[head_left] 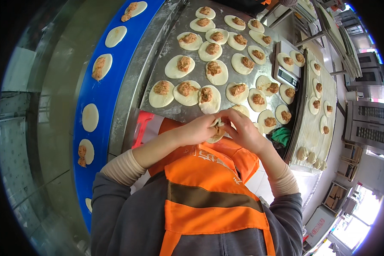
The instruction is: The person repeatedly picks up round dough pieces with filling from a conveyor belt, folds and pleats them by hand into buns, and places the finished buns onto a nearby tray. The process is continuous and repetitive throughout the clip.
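Observation:
My left hand [199,129] and my right hand [242,130] meet at the near edge of the metal table, in front of my orange apron. Between them is a filled bun [216,135], its dough edge pinched up at the top by the fingers of both hands. Part of the bun is hidden behind my fingers. Just beyond my hands lie flat dough rounds, each topped with a lump of orange-brown filling; the nearest filled dough round [209,99] is right past my left fingers.
Along the left runs a blue conveyor belt [83,128] carrying dough rounds, some with filling. A digital scale [286,77] stands at the table's right side. Farther right, a slatted tray [305,128] holds filled rounds and several closed buns [312,158]. A green cloth [281,135] lies near my right hand.

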### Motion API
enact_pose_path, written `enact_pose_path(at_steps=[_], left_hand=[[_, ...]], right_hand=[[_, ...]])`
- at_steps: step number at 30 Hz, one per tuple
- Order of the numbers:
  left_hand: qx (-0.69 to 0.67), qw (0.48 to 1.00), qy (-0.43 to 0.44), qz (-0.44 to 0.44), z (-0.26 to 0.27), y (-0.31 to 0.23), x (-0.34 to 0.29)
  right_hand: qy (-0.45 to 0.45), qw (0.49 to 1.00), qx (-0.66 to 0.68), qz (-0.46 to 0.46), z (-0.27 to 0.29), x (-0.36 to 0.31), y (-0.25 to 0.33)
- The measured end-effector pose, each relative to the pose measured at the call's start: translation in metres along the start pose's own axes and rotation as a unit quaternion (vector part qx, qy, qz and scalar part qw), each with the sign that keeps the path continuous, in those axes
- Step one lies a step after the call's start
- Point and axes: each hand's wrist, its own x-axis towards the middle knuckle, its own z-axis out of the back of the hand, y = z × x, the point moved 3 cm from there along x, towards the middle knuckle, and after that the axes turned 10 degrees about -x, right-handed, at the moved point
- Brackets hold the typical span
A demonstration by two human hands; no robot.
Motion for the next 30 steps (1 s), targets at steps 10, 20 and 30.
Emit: enact_pose_path(at_steps=[10, 20, 30], left_hand=[[0.044, 0.978, -0.118, -0.165, -0.003, 0.028, -0.010], [-0.201, 0.967, -0.144, -0.065, 0.000, 0.020, -0.006], [-0.026, 0.979, -0.173, -0.102, 0.004, 0.043, -0.006]], right_hand=[[-0.038, 0.998, -0.028, 0.044, -0.003, 0.007, 0.002], [-0.045, 0.996, -0.070, 0.028, -0.004, 0.009, -0.005], [-0.032, 0.975, -0.166, 0.146, -0.003, 0.014, -0.002]])
